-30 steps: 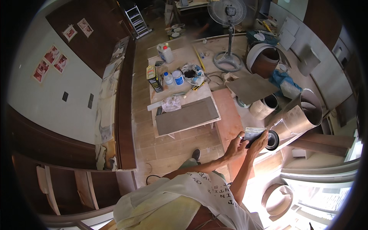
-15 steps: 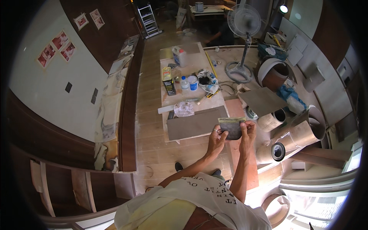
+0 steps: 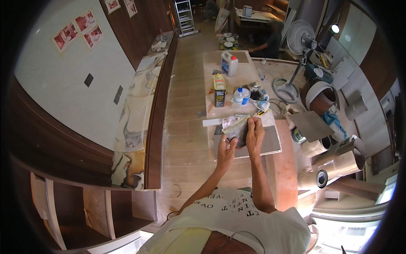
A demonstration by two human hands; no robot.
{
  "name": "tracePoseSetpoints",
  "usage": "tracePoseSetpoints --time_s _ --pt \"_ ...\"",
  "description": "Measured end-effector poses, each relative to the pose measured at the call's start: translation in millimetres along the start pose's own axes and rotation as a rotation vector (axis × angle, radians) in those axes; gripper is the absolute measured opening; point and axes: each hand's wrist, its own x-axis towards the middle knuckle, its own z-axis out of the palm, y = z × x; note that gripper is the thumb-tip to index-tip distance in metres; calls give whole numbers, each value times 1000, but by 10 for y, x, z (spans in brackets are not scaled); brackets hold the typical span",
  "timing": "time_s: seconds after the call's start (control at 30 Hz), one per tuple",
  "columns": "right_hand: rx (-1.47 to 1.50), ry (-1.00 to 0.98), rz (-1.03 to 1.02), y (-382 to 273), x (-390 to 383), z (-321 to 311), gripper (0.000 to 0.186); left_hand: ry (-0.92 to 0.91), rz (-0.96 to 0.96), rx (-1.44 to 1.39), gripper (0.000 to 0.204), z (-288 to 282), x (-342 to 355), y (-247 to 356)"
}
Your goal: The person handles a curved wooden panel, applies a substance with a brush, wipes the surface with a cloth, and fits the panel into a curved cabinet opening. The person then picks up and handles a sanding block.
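Observation:
A small dark flat piece [image 3: 240, 131], like a grey tile or sheet sample, is held up in front of me between both hands. My left hand [image 3: 225, 149] grips its lower left edge. My right hand [image 3: 255, 132] holds its right side, fingers on the top edge. Below the hands lies a large grey panel [image 3: 270, 142] on a low work table [image 3: 220, 63]. A crumpled white rag [image 3: 230, 122] lies just behind the held piece.
On the table stand a white jug [image 3: 229, 63], a yellow can [image 3: 219, 89], a blue-capped bottle [image 3: 239, 96] and small clutter. A pedestal fan [image 3: 298, 46], rolled sheets [image 3: 338, 163] and a grey square panel [image 3: 311, 125] are at the right. A person [image 3: 270, 40] crouches behind the table. A marble-look counter [image 3: 135, 122] runs along the left.
My view and both hands have swung left from the rolls at the right to over the work table. The dark piece stays held in both hands, now above the grey panel.

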Motion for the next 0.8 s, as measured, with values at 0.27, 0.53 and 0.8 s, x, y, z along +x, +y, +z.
tracePoseSetpoints --time_s 0.27,0.53,0.8 --pt "-118 13 55 -35 -139 487 35 14 19 41 28 -474 20 148" --pt "244 -238 61 -79 -186 781 31 150 -12 93 27 -851 98 367" --pt "233 -226 88 -82 -86 713 25 48 -61 7 33 -714 181 320"
